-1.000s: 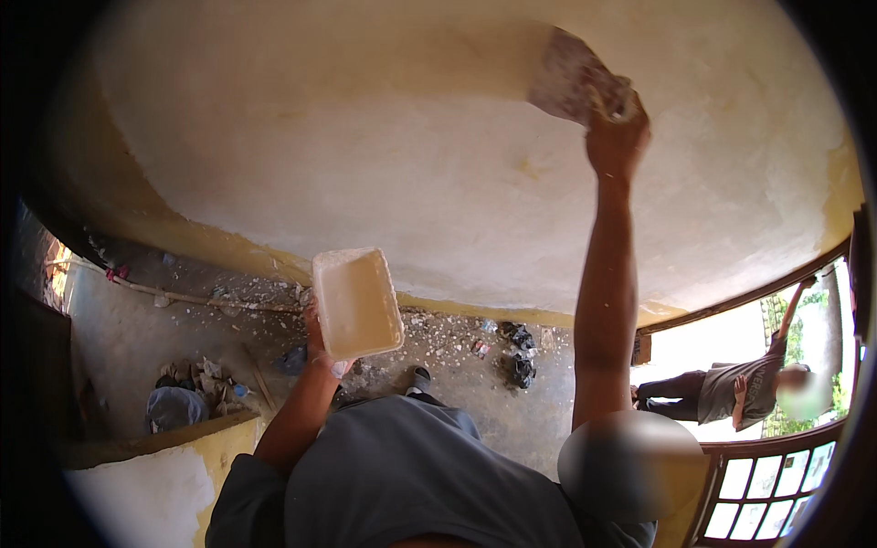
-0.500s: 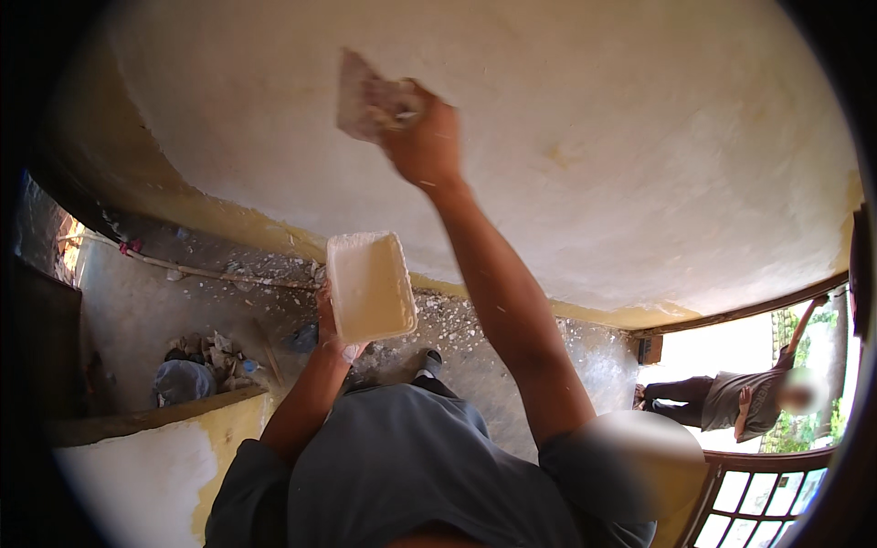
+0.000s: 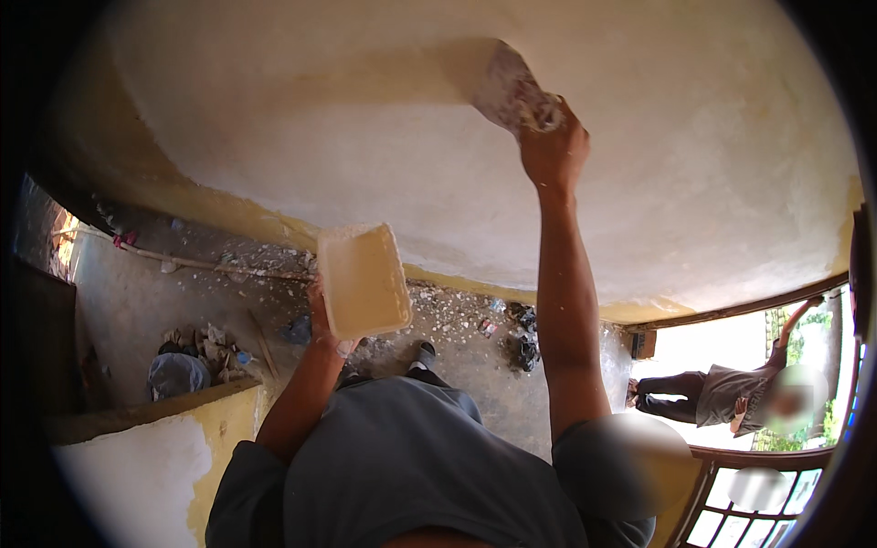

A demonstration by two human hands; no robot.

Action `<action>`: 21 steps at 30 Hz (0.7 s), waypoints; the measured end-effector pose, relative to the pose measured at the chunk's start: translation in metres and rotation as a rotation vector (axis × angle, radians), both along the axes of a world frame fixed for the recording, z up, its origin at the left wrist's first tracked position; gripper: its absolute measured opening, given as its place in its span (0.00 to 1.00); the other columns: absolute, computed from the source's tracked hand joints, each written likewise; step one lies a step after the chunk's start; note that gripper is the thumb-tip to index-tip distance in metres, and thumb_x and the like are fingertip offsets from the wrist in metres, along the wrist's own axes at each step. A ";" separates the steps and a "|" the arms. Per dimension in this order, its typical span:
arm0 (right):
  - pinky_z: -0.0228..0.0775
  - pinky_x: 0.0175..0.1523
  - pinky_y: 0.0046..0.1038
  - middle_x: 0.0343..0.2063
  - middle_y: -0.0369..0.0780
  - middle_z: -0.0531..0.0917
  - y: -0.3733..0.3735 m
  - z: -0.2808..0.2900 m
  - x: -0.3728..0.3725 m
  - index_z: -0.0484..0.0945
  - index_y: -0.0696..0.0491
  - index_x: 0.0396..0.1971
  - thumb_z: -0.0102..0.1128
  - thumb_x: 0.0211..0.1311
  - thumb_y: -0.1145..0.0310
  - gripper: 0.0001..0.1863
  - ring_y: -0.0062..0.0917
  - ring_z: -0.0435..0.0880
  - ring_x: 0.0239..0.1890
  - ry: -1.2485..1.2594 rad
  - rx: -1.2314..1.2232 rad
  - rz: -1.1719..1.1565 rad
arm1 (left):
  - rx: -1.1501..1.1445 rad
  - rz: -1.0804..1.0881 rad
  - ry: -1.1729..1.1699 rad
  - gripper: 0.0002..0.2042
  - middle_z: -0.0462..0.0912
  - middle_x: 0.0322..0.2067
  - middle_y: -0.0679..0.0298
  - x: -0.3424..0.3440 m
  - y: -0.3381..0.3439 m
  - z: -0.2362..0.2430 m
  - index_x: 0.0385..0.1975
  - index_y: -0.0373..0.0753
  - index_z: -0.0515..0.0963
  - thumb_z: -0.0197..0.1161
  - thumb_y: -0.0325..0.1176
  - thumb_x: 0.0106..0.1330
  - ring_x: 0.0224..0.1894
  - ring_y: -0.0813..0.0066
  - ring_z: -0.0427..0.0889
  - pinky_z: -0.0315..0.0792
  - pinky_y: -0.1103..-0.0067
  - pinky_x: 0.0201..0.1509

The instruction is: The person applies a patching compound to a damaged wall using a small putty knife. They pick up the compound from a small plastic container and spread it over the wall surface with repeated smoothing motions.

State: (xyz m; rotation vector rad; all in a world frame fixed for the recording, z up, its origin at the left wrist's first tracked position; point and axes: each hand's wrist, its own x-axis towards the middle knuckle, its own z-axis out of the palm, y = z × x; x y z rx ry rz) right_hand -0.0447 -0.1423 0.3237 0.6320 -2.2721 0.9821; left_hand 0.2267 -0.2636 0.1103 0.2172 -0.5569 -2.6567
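Note:
My left hand [image 3: 322, 320] grips a cream rectangular tub [image 3: 365, 283] from below and its left side. The tub is tilted, its open top facing me, and pale residue crusts its rim. Stretched up to the wall [image 3: 301, 146], my right hand [image 3: 555, 151] is closed around a wide putty knife [image 3: 504, 87] smeared with whitish filler. The knife's blade lies against the wall or very close to it. From the blade a tan band [image 3: 375, 75] runs leftward across the paler wall surface. The fingers under the tub are partly hidden.
White flakes and debris [image 3: 448, 315] litter the floor along the wall's foot, with black plastic bags [image 3: 525, 347] beside them. A long pole [image 3: 210, 268] lies at left, near a rubbish heap [image 3: 215, 356] behind a low wall [image 3: 146, 475]. Another person [image 3: 726, 397] stands at the right by a bright opening.
My right hand has swept the putty knife rightward across the wall, and a tan band now shows behind it. The tub in my left hand has shifted slightly left and up.

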 end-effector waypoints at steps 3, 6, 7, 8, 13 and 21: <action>0.76 0.49 0.44 0.37 0.51 0.87 0.045 0.007 -0.001 0.84 0.51 0.45 0.70 0.57 0.58 0.18 0.49 0.85 0.43 0.041 0.037 -0.113 | 0.059 -0.046 -0.029 0.33 0.75 0.63 0.55 0.000 0.002 0.000 0.69 0.40 0.64 0.44 0.57 0.73 0.62 0.58 0.78 0.77 0.58 0.63; 0.78 0.41 0.39 0.34 0.49 0.87 0.108 0.013 -0.022 0.83 0.53 0.44 0.70 0.59 0.59 0.17 0.42 0.88 0.35 0.140 0.084 -0.244 | 0.157 -0.074 0.036 0.33 0.74 0.64 0.55 -0.003 0.004 0.000 0.70 0.42 0.63 0.43 0.58 0.72 0.63 0.56 0.77 0.76 0.56 0.64; 0.77 0.40 0.36 0.30 0.46 0.86 0.133 0.018 -0.027 0.84 0.54 0.42 0.69 0.60 0.62 0.14 0.39 0.87 0.33 0.066 -0.105 -0.234 | 0.109 -0.059 0.012 0.33 0.73 0.64 0.55 -0.004 0.002 -0.001 0.71 0.42 0.63 0.44 0.58 0.72 0.63 0.56 0.77 0.76 0.55 0.64; 0.77 0.38 0.33 0.27 0.44 0.84 0.153 0.020 -0.022 0.85 0.54 0.40 0.69 0.62 0.65 0.10 0.36 0.85 0.32 -0.010 -0.289 -0.223 | 0.064 -0.044 -0.011 0.34 0.73 0.64 0.55 -0.005 0.002 -0.002 0.71 0.43 0.62 0.45 0.58 0.72 0.64 0.55 0.76 0.75 0.55 0.65; 0.80 0.40 0.29 0.35 0.40 0.83 0.119 -0.018 0.070 0.84 0.56 0.37 0.65 0.58 0.81 0.08 0.29 0.85 0.38 -0.136 -0.053 0.411 | 0.050 -0.087 0.126 0.32 0.74 0.63 0.56 -0.009 0.007 0.009 0.70 0.42 0.64 0.47 0.55 0.72 0.62 0.56 0.78 0.76 0.55 0.65; 0.79 0.52 0.35 0.43 0.32 0.86 0.051 -0.105 0.111 0.89 0.44 0.35 0.69 0.49 0.67 0.11 0.32 0.81 0.53 0.230 0.622 0.964 | 0.296 -0.157 -0.055 0.28 0.81 0.56 0.59 -0.001 0.011 -0.007 0.63 0.41 0.72 0.49 0.55 0.73 0.56 0.59 0.83 0.77 0.56 0.61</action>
